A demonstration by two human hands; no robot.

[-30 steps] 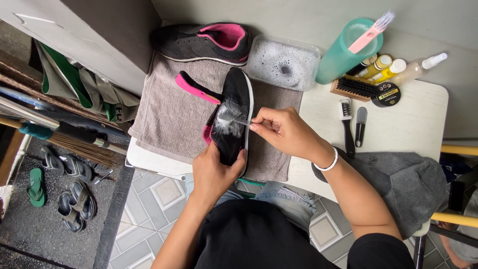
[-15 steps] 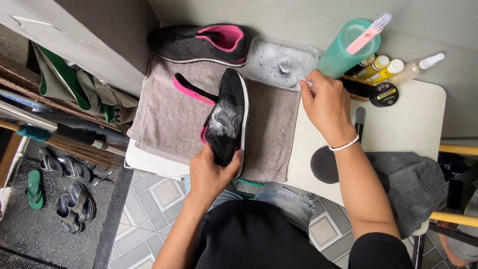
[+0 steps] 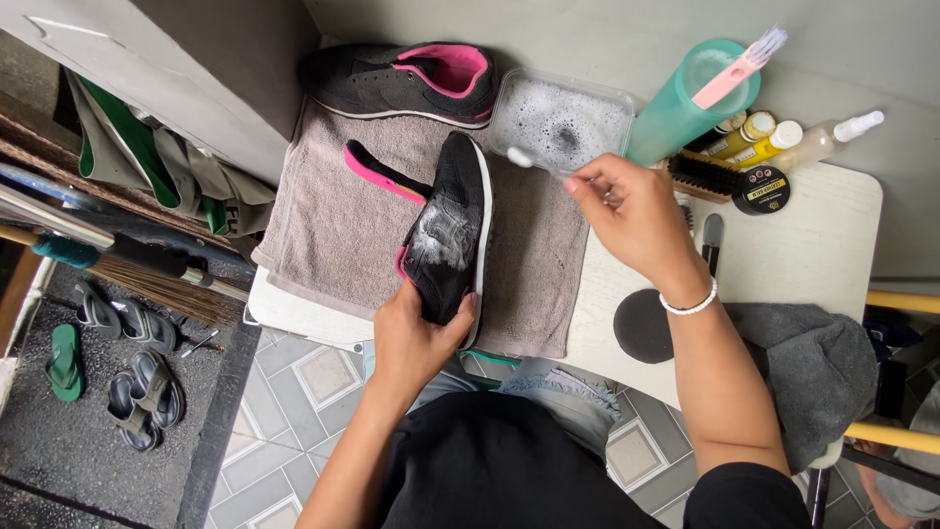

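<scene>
My left hand (image 3: 416,338) grips the heel end of a black shoe with a pink lining (image 3: 448,230), tilted on its side over a grey towel (image 3: 343,225); white foam covers part of its upper. My right hand (image 3: 636,216) holds a small white brush (image 3: 521,158) by its handle, the head just over the near edge of a clear tub of soapy water (image 3: 560,120). A second black and pink shoe (image 3: 401,80) lies at the far end of the towel.
A teal cup (image 3: 685,103) with a pink toothbrush stands right of the tub. Small bottles (image 3: 774,142), a bristle brush (image 3: 705,176), a round tin (image 3: 762,191), a black round pad (image 3: 643,328) and a grey cloth (image 3: 818,367) lie on the white table (image 3: 822,255). Sandals (image 3: 127,362) lie on the floor at left.
My right hand left the shoe, swung right toward the soapy tub, and now holds the brush at the tub's edge. The left hand keeps the shoe in place.
</scene>
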